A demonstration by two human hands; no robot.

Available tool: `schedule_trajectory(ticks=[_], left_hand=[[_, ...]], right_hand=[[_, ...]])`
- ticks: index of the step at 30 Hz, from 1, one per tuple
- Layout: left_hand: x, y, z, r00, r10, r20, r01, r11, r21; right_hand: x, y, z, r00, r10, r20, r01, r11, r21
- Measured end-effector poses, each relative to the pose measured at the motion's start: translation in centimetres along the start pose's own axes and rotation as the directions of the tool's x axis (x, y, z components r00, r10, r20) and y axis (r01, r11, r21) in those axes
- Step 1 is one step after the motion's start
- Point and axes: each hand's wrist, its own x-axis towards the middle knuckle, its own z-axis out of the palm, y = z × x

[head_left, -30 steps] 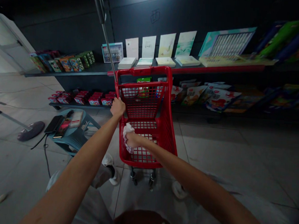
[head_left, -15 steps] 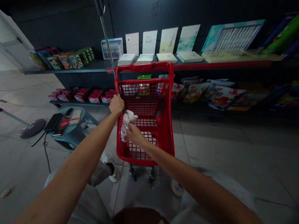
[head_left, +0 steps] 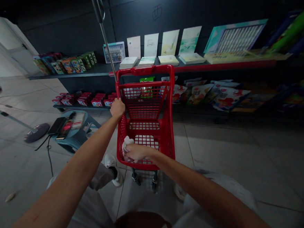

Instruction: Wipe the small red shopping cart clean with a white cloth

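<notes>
A small red plastic shopping cart (head_left: 166, 129) stands on the tiled floor in front of me. My left hand (head_left: 117, 108) is closed around the top of the cart's left rim. My right hand (head_left: 135, 151) is inside the basket, low at its near left corner, pressing a crumpled white cloth (head_left: 126, 143) against the red mesh. Its fingers are closed on the cloth. My knees and a white shoe (head_left: 113, 168) show below the cart.
Dark shelves (head_left: 98, 68) along the back wall hold cards, boxes and colourful packets. A teal plastic stool (head_left: 74, 138) with phones on it stands left of the cart. A floor stand base (head_left: 37, 132) with a cable lies further left. A metal pole (head_left: 103, 30) rises behind the cart.
My right hand with the cloth rose to the cart's upper left wall, then dropped to the basket's near bottom corner. My left hand stayed on the rim.
</notes>
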Motion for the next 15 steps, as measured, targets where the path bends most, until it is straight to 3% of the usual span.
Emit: schedule_trajectory(ticks=[2, 4, 8, 12, 15], left_hand=[[0.0, 0.0, -0.1, 1.000, 0.001, 0.004, -0.001, 1.000, 0.002], [0.1, 0.0, -0.2, 1.000, 0.004, 0.004, -0.004, 1.000, 0.002], [0.5, -0.2, -0.2, 1.000, 0.013, 0.000, -0.013, 1.000, -0.006], [0.9, -0.4, -0.1, 0.999, 0.032, 0.012, -0.032, 0.999, -0.009], [1.0, -0.4, 0.0, 1.000, 0.026, 0.015, -0.026, 1.000, 0.004]], right_hand=[[-0.9, -0.4, -0.8, 0.995, -0.025, -0.100, 0.035, 0.995, 0.093], [-2.0, -0.9, -1.7, 0.983, -0.102, -0.155, 0.107, 0.994, 0.024], [-4.4, -2.3, -3.0, 0.978, -0.204, 0.045, 0.208, 0.934, -0.290], [-6.5, -3.4, -3.3, 0.982, -0.120, 0.147, 0.180, 0.834, -0.521], [-7.6, -3.1, -3.3, 0.984, -0.051, 0.170, 0.144, 0.791, -0.595]])
